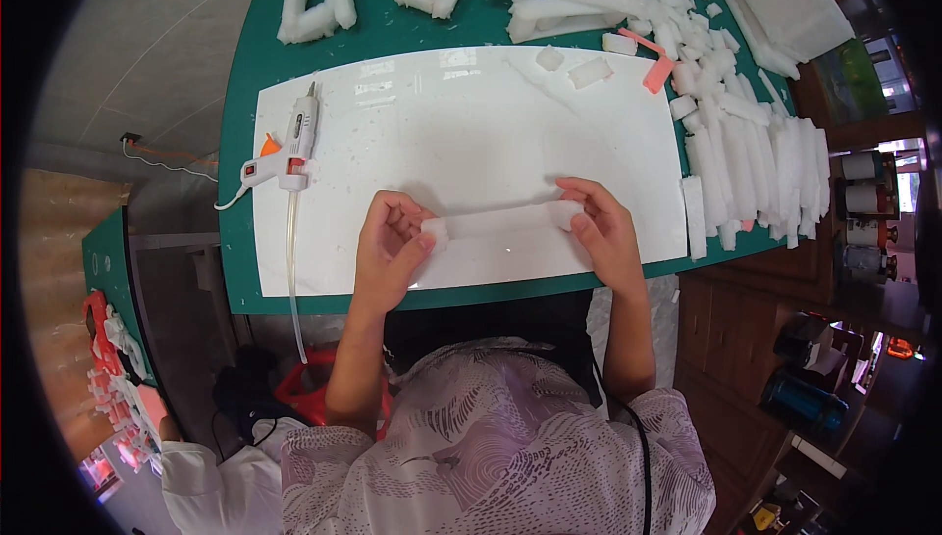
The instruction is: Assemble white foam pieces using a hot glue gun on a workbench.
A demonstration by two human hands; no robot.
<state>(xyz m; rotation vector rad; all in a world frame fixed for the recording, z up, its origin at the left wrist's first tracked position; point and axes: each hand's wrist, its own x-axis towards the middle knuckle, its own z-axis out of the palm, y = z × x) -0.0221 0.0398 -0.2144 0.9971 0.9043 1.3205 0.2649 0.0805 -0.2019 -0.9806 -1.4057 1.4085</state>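
Note:
Between my two hands, just above the near part of a white board (442, 133), is a white foam strip (498, 221) with a short block at each end. My left hand (391, 246) pinches the left end block, thumb in front and fingers curled behind. At the other end, my right hand (605, 236) grips the right block between thumb and fingers. A white hot glue gun (299, 143) lies on the board to the left, nozzle pointing away. From its back a long clear glue stick (292, 251) hangs past the table's near edge.
Foam frames (319, 5) stand at the back of the green table mat (238, 143). Foam strips (751, 167) and small blocks pile up on the right, beside a pink piece (658, 74). Two foam scraps (590, 73) lie on the board. Another person's white sleeve (221, 481) shows lower left.

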